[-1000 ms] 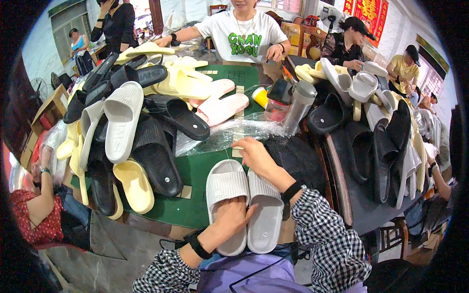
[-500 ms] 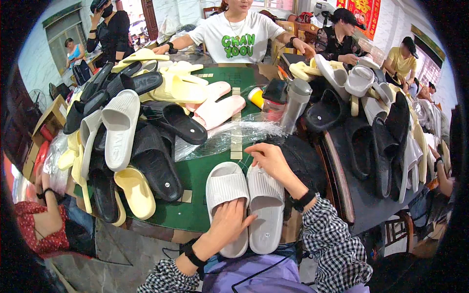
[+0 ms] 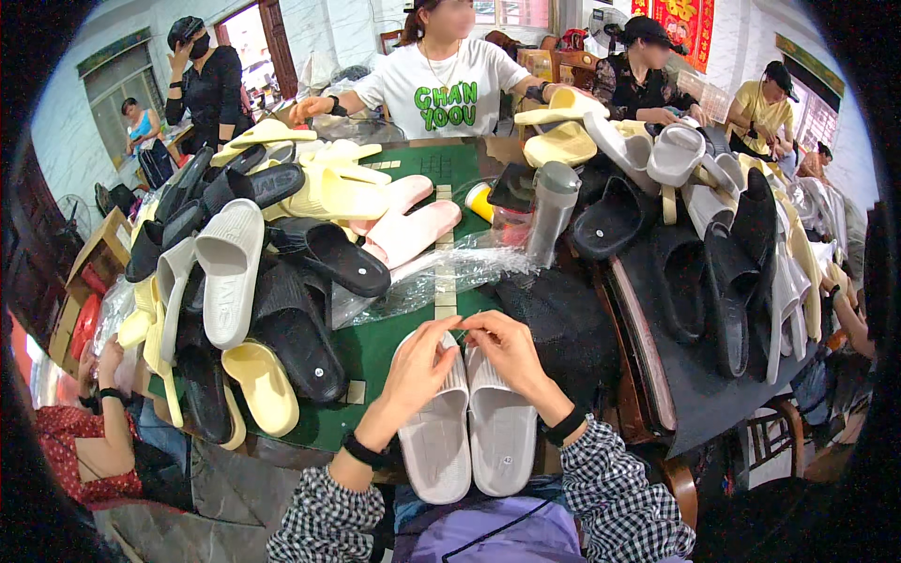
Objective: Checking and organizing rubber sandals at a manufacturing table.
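Note:
A pair of light grey slippers stands side by side at the table's near edge, toes away from me: the left slipper (image 3: 435, 450) and the right slipper (image 3: 502, 441). My left hand (image 3: 419, 364) is over the toe end of the left one, thumb and fingers drawn together. Over the toe of the right one, my right hand (image 3: 507, 351) is bent in a pinch. The fingertips of both hands meet above the gap between the toes. Whatever they pinch is too small or hidden to make out.
Piled slippers in black, grey and yellow, such as a yellow slipper (image 3: 260, 387), lie on the left; another heap with a black slipper (image 3: 612, 218) is on the right. Beyond my hands are plastic film (image 3: 413, 281), pink slippers (image 3: 413, 230) and a grey tumbler (image 3: 554, 214). A person (image 3: 441, 80) faces me.
My left hand has left the inside of the left slipper and moved up to its toe. My right hand has come slightly down, and the two hands' fingertips now meet.

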### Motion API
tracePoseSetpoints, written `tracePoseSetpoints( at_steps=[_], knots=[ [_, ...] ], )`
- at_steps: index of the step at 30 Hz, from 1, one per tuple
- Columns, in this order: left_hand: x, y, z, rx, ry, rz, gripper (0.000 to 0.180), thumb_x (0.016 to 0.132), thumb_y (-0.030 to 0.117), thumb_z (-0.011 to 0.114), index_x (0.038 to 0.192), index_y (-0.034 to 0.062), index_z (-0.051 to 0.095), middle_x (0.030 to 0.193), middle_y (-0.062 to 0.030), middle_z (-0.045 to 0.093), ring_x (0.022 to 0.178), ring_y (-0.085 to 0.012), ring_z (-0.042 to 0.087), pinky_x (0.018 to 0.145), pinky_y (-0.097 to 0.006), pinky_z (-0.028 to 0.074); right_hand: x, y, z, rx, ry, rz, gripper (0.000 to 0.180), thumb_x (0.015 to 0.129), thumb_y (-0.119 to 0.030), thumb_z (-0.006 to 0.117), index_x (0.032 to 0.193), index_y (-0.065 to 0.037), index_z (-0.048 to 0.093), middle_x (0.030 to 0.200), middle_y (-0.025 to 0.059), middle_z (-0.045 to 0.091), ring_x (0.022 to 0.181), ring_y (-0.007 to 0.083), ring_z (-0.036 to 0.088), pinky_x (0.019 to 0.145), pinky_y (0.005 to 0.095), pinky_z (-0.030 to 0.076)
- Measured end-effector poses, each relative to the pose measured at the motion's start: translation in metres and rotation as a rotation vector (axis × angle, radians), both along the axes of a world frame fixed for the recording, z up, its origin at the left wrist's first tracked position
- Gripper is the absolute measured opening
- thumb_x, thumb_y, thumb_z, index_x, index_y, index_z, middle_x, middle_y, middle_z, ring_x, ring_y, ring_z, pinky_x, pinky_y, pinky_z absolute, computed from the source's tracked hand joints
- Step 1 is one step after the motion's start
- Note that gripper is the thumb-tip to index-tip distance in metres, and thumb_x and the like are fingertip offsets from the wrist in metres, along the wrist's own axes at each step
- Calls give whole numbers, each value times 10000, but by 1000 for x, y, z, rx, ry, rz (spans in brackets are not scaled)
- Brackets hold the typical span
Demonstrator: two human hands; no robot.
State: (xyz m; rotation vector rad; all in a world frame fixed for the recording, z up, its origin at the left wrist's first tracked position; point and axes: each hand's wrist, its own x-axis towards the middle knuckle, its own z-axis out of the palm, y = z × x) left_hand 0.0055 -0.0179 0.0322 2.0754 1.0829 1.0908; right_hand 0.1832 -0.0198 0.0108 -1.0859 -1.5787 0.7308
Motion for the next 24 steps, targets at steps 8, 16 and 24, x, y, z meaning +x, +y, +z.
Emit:
tracePoseSetpoints(
  at_steps=[8, 16, 24],
  knots=[
    [4, 28, -23, -193, -101, -120, 293, 899, 28, 590, 1189, 0, 621, 989, -112, 710, 819, -166, 668, 751, -281, 528, 0, -1, -3, 10, 29, -7, 157, 900, 1, 601, 1039, 5, 676, 1011, 111, 668, 844, 185, 688, 742, 287, 561],
    [-1, 22, -20, -92, -129, 67, 105, 892, 45, 622, 965, -3, 680, 853, -108, 653, 707, -183, 607, 644, -303, 480, 0, -4, -3, -197, 479, -27, 165, 941, 1, 579, 1098, 42, 612, 1015, 96, 651, 929, 170, 684, 803, 284, 575],
    [-1, 21, -23, -71, -55, 23, 107, 880, 61, 635, 956, 8, 690, 875, -104, 665, 730, -198, 615, 667, -299, 484, 8, 0, -7, -287, 498, -18, 134, 938, -78, 630, 1038, 6, 658, 997, 41, 669, 864, 107, 655, 741, 251, 560]
  ],
)
